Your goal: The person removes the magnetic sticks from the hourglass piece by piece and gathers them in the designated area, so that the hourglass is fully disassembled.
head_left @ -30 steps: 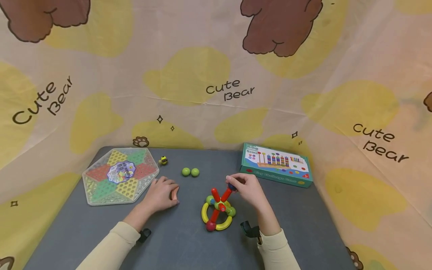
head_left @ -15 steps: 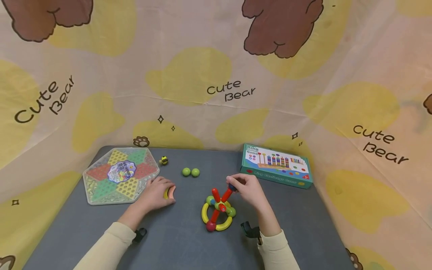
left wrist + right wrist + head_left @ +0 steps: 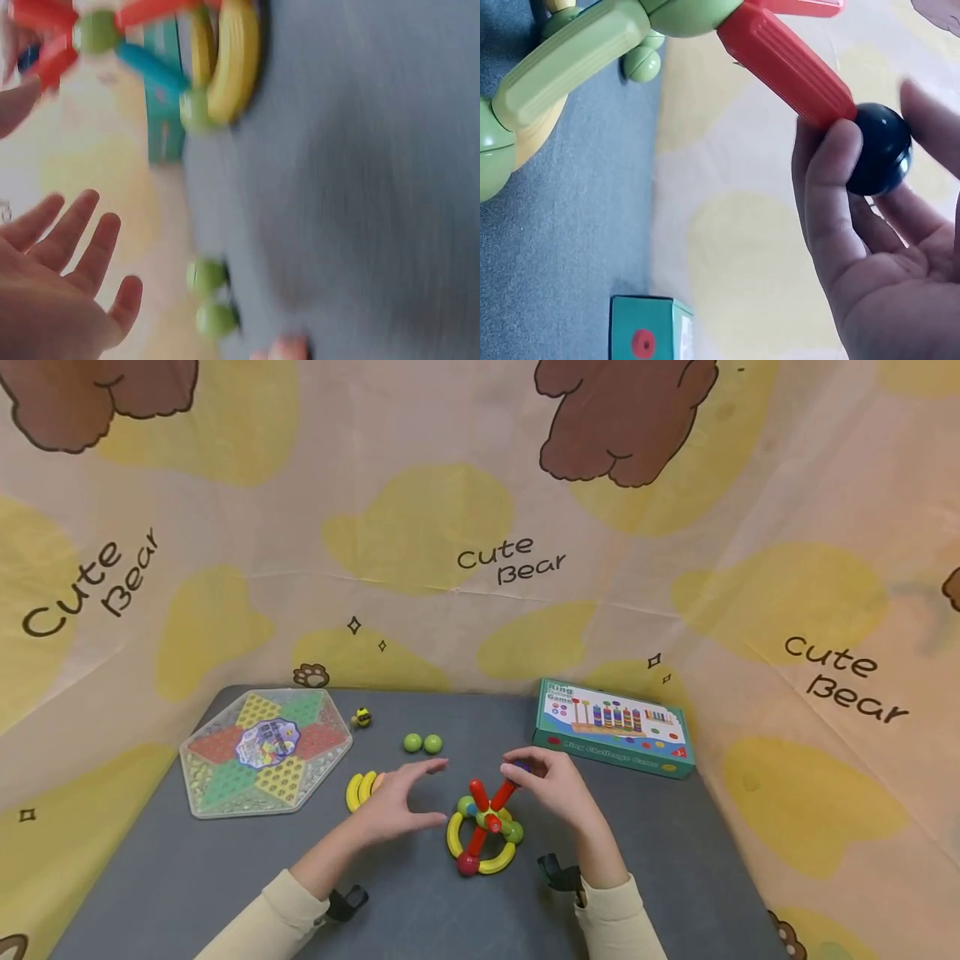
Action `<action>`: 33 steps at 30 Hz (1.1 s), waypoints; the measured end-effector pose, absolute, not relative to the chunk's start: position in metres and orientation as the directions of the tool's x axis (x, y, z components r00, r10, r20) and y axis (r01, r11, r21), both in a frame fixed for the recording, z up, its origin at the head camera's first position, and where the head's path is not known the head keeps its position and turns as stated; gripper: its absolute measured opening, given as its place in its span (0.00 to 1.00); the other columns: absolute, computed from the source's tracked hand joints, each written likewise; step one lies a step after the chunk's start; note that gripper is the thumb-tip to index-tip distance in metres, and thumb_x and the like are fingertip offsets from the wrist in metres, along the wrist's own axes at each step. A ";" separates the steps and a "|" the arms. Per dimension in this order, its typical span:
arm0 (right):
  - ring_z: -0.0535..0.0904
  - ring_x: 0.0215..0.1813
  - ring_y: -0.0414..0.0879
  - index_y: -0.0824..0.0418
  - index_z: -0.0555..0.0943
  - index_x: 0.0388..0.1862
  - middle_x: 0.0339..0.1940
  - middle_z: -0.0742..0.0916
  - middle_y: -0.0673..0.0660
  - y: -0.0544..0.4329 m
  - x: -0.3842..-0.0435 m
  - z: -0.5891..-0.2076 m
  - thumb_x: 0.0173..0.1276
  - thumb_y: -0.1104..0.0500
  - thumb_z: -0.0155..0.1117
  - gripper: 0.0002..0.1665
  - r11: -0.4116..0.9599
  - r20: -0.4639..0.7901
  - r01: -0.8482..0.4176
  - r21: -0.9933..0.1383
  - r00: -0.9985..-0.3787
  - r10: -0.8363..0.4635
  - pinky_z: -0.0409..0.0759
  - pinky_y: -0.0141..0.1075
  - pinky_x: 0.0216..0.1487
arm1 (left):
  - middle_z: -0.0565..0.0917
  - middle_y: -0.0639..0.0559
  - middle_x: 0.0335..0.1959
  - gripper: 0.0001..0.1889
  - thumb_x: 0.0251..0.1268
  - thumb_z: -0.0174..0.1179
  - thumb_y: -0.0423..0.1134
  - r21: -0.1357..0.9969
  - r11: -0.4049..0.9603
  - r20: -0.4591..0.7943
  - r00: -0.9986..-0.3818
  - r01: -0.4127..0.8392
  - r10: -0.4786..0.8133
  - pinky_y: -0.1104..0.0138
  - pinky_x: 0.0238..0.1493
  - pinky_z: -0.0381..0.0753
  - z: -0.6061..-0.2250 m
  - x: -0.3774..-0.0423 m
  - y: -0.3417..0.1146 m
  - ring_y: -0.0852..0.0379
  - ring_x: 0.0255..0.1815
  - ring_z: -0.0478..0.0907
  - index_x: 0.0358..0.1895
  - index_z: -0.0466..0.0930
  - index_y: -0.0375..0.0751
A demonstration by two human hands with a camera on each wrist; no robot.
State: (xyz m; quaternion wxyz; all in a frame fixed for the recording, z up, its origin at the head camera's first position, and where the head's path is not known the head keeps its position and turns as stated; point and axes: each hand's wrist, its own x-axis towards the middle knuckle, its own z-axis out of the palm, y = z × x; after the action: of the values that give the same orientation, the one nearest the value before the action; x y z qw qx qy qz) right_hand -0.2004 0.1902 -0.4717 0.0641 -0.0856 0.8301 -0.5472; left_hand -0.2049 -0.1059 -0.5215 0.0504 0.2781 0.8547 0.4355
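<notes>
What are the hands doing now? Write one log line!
left hand: fingers spread, empty, beside rod-and-ball model | right hand: pinching dark-blue ball at tip of red rod | green balls: on table

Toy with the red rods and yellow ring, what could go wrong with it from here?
The right hand holds the blue ball at the end of a red rod, so a sideways tug might loosen that joint or tip the toy.
The open left hand is close beside the yellow ring and could bump it.
Two green balls lie loose on the table; a knock might send them rolling.
</notes>
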 end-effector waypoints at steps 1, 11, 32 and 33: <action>0.86 0.43 0.51 0.59 0.85 0.55 0.48 0.89 0.60 0.192 -0.199 -0.471 0.68 0.53 0.71 0.19 0.371 -0.011 -0.080 -0.925 -0.972 -0.237 0.85 0.38 0.47 | 0.76 0.53 0.69 0.42 0.56 0.74 0.47 0.810 0.427 0.133 -0.835 0.402 0.534 0.37 0.70 0.60 -0.522 -0.203 -0.099 0.45 0.72 0.68 0.75 0.64 0.54; 0.87 0.48 0.49 0.56 0.84 0.55 0.51 0.87 0.58 0.196 -0.197 -0.473 0.65 0.54 0.74 0.20 0.368 0.002 -0.100 -0.925 -0.966 -0.257 0.86 0.37 0.48 | 0.77 0.55 0.51 0.37 0.56 0.75 0.46 0.872 0.396 0.049 -0.858 0.287 0.511 0.51 0.51 0.70 -0.536 -0.195 -0.035 0.45 0.56 0.66 0.70 0.70 0.58; 0.86 0.47 0.54 0.62 0.73 0.67 0.53 0.86 0.64 0.186 -0.205 -0.482 0.80 0.53 0.55 0.23 0.310 -0.050 -0.013 -0.951 -0.980 -0.194 0.87 0.50 0.46 | 0.80 0.52 0.31 0.24 0.60 0.73 0.41 0.946 0.237 0.070 -0.852 0.223 0.520 0.69 0.26 0.76 -0.545 -0.192 -0.032 0.54 0.29 0.75 0.58 0.76 0.53; 0.86 0.47 0.54 0.60 0.74 0.67 0.52 0.86 0.64 0.186 -0.207 -0.482 0.79 0.52 0.56 0.23 0.320 -0.046 -0.019 -0.947 -0.980 -0.195 0.87 0.50 0.46 | 0.79 0.51 0.30 0.24 0.60 0.73 0.40 0.949 0.228 0.070 -0.850 0.218 0.521 0.69 0.26 0.76 -0.545 -0.191 -0.033 0.55 0.28 0.74 0.58 0.77 0.53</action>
State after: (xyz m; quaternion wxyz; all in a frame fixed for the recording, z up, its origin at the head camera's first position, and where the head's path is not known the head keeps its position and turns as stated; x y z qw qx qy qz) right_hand -0.2067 0.1857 -0.4818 0.0759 -0.0662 0.8087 -0.5795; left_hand -0.1912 -0.0334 -0.5451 0.1324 0.2393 0.7724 0.5733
